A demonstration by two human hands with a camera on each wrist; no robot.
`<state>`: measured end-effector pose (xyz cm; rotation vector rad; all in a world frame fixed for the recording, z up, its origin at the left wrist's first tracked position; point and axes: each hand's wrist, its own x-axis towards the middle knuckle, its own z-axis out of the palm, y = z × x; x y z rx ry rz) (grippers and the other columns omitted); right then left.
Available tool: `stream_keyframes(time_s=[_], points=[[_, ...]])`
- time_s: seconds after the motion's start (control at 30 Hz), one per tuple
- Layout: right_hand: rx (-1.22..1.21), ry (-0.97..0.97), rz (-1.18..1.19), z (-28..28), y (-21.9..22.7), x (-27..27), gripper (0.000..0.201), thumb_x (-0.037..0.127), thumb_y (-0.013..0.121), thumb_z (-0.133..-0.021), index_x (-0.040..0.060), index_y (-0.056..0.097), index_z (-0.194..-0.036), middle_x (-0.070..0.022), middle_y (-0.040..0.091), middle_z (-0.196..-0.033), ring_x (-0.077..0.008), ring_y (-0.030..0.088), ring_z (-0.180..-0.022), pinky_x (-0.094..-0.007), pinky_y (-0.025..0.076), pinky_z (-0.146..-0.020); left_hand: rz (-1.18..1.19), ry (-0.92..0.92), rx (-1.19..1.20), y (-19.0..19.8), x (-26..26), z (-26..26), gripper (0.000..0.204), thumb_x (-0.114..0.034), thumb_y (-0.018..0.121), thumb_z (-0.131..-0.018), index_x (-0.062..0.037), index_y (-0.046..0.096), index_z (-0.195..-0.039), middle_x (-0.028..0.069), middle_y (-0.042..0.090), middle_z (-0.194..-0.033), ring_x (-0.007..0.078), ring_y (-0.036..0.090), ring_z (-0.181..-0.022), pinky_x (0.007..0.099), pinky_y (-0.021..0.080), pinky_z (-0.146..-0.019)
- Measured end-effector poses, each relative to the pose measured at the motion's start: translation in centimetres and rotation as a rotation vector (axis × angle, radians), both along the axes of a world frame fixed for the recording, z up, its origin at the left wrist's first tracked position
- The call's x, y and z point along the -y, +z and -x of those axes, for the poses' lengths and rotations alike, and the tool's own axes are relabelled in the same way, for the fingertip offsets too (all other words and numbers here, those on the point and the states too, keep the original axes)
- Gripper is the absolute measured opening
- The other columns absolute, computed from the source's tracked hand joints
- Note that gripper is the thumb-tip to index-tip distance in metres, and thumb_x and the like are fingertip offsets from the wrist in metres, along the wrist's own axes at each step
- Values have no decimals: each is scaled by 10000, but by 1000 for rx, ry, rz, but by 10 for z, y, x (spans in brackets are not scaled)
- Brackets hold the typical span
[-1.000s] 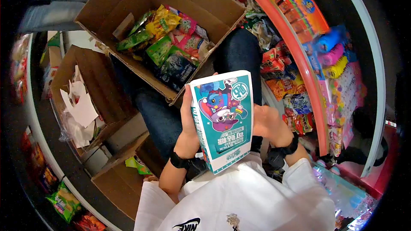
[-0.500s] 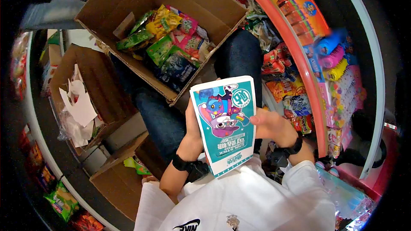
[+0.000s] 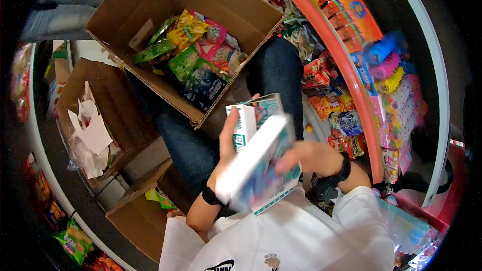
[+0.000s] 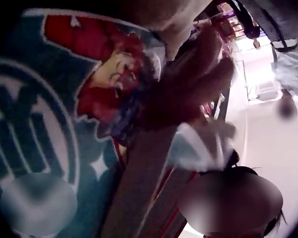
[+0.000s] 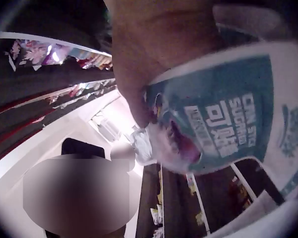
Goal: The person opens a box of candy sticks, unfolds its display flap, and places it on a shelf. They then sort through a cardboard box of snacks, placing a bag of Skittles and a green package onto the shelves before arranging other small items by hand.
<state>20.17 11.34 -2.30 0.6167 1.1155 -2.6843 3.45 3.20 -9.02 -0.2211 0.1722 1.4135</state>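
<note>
In the head view my left hand (image 3: 225,153) grips a teal-and-white printed box (image 3: 241,129) by its left side, with fingertips showing at the far edge. A blurred white-edged teal piece (image 3: 256,158) lies tilted across its front; whether it is a lid or a second box, I cannot tell. My right hand (image 3: 316,159) pinches that piece at its right side, thumb over the print. The right wrist view shows the teal face (image 5: 213,119) with white lettering beneath the fingers. In the left wrist view a teal printed face (image 4: 64,134) fills the left part.
A large cardboard box (image 3: 135,7) holding bright candy packets (image 3: 201,52) rests ahead, near the legs. At left stand a carton with torn white paper (image 3: 93,128) and another carton (image 3: 138,216). Shelves with a red edge (image 3: 346,60) and packaged sweets (image 3: 346,120) curve along the right.
The teal front, upright and facing up before, now shows a tilted, blurred piece angled down to the left. My right hand has moved left onto it; more of the box behind shows.
</note>
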Motion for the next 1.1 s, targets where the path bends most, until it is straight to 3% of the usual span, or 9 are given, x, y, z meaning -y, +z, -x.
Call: stream_keyframes(time_s=[0.03, 0.13, 0.23, 0.4, 0.5, 0.6, 0.8, 0.97, 1.1], points=[[62, 47, -66, 2, 7, 2, 515, 280, 681, -837, -17, 554, -1238, -124, 606, -1219, -208, 582, -1117, -342, 441, -974, 204, -48, -376, 6, -2, -4, 683, -550, 405, -943, -57, 385, -1415, 164, 524, -1323, 285, 521, -1198, 394, 428, -1006], [246, -41, 152, 27, 44, 1, 495, 295, 694, -808, 12, 594, -1203, -96, 644, -1160, -180, 593, -1095, -322, 436, -968, 13, -139, 250, 13, -2, 0, 746, -620, 414, -914, -57, 411, -1403, 152, 517, -1340, 278, 515, -1207, 383, 380, -1051], [-120, -341, 362, -11, 1, -2, 640, 372, 636, -848, 15, 443, -1344, -145, 532, -1308, -271, 540, -1176, -408, 416, -1016, -205, -31, 467, 28, 1, 0, 700, -554, 484, -869, -82, 391, -1378, 167, 521, -1312, 302, 560, -1151, 413, 436, -1009], [-506, -554, 576, -10, -27, 9, 1023, 764, 518, -742, 34, 332, -1435, -183, 398, -1445, -354, 433, -1290, -507, 360, -1057, 65, -18, 104, 14, -9, 32, 729, -365, 592, -840, -133, 233, -1430, 173, 453, -1353, 305, 550, -1150, 432, 463, -977], [-217, -448, 475, 9, -12, 6, 994, 831, 378, -759, 73, 429, -1399, -163, 443, -1419, -345, 454, -1267, -498, 374, -1035, 103, -6, -11, 10, -3, 30, 690, -384, 577, -851, -124, 264, -1409, 173, 472, -1328, 304, 561, -1129, 430, 474, -960], [322, -622, -159, 20, 0, 13, 815, 673, 445, -804, 76, 477, -1358, -127, 506, -1367, -302, 486, -1236, -470, 368, -1042, 121, -3, -83, 9, 4, 30, 655, -402, 561, -863, -115, 295, -1388, 174, 491, -1303, 303, 572, -1108, 428, 485, -942], [-145, -330, -1049, 11, -34, 2, 574, 293, 661, -845, 31, 478, -1322, -102, 547, -1317, -236, 527, -1190, -372, 370, -1059, 125, 7, -160, 10, 4, 28, 599, -439, 530, -886, -97, 357, -1346, 174, 529, -1254, 301, 594, -1065, 425, 506, -907], [-421, -531, 162, 28, -28, 5, 549, 323, 553, -915, 19, 436, -1356, -118, 511, -1352, -270, 506, -1219, -419, 361, -1072, 168, 46, -296, 13, -3, 32, 570, -470, 504, -905, -81, 408, -1311, 175, 561, -1212, 300, 612, -1030, 421, 525, -878], [-177, -500, -152, 21, -32, 6, 695, 538, 414, -930, 27, 388, -1399, -145, 463, -1398, -316, 474, -1248, -485, 338, -1076, 267, 92, -476, 14, -5, 33, 560, -495, 483, -920, -69, 450, -1283, 175, 586, -1179, 298, 627, -1002, 419, 539, -854]])
